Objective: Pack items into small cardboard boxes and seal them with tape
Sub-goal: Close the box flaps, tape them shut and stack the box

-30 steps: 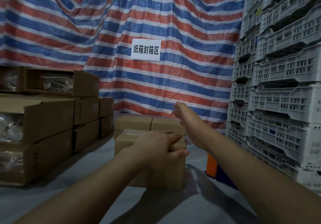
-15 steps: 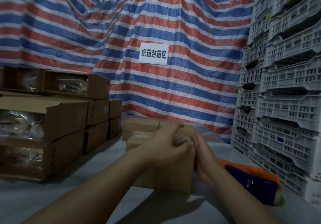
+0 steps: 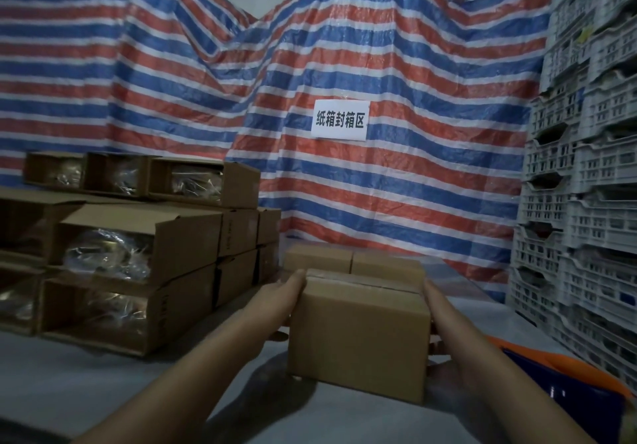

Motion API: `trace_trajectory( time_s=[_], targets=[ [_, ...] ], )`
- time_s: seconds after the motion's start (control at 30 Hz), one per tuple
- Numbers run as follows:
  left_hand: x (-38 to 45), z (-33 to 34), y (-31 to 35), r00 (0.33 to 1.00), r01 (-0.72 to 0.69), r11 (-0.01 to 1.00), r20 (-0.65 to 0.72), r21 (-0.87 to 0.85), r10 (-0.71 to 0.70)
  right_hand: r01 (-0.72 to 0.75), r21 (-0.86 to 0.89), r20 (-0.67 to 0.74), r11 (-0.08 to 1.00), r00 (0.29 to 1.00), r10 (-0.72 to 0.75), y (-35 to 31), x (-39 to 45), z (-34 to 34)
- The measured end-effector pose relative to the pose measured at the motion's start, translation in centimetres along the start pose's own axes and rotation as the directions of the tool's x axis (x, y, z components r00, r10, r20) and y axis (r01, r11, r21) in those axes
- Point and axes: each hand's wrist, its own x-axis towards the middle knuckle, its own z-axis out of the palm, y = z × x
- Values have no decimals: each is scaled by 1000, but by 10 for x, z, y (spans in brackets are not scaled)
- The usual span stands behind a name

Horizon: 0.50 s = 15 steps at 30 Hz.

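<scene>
The person holds a small cardboard box [image 3: 358,336] between both hands near the front middle of the grey table [image 3: 103,385], its closed top flaps shiny with tape. The left hand [image 3: 281,300] lies flat against the box's left side, fingers straight and pointing away; the right hand [image 3: 439,312] presses the right side the same way, fingers extended along the cardboard. I cannot tell whether the box rests on the table or is lifted just off it. Two more closed boxes [image 3: 351,259] sit directly behind it. Along the table's left edge stands a stack of open-ended cartons [image 3: 144,243] with plastic-wrapped contents. An orange and blue tape dispenser [image 3: 565,385] lies at the right edge, near white crates [image 3: 586,202].
</scene>
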Motion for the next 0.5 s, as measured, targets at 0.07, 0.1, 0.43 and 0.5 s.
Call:
trace_trajectory(
  time_s=[0.07, 0.1, 0.43, 0.5],
  targets=[
    [-1, 3, 0, 1000, 13, 998, -4, -70, -13, 7, 8, 24, 1000, 1000, -8, 4, -3, -3],
    [0, 4, 0, 1000, 1, 996, -7, -94, -2, 17, 10, 34, 1000, 999, -17, 6, -3, -5],
    [17, -1, -26, 986, -153, 956, 25, -251, 165, 271, -33, 146, 962, 954, -263, 16, 17, -6],
    [20, -1, -29, 987, -150, 956, 23, -252, 161, 271, -45, 130, 961, 956, -264, 16, 14, -5]
  ],
)
